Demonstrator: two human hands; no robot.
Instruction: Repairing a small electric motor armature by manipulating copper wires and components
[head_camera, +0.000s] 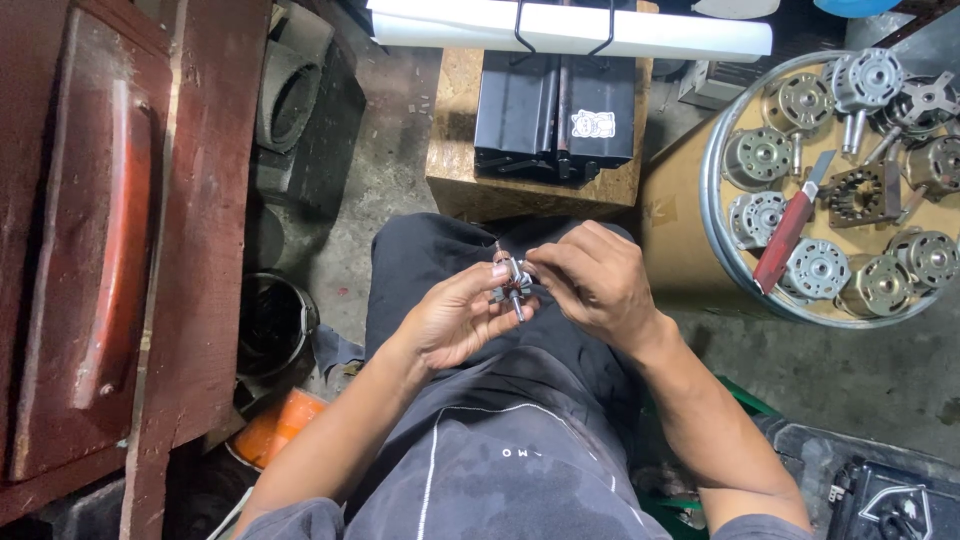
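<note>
At frame centre, the left hand (455, 318) is cradling a small motor rotor (514, 282) while the right hand (598, 283) is pinching its upper end. At the right edge, a round tray (712, 150) is carrying grey motor parts (815, 268) and a red-handled knife (788, 228). A black case (555, 115) is sitting on a wooden block (455, 150) above.

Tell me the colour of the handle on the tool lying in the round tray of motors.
Red, with a grey metal blade; the tool shows in the head view.
</note>
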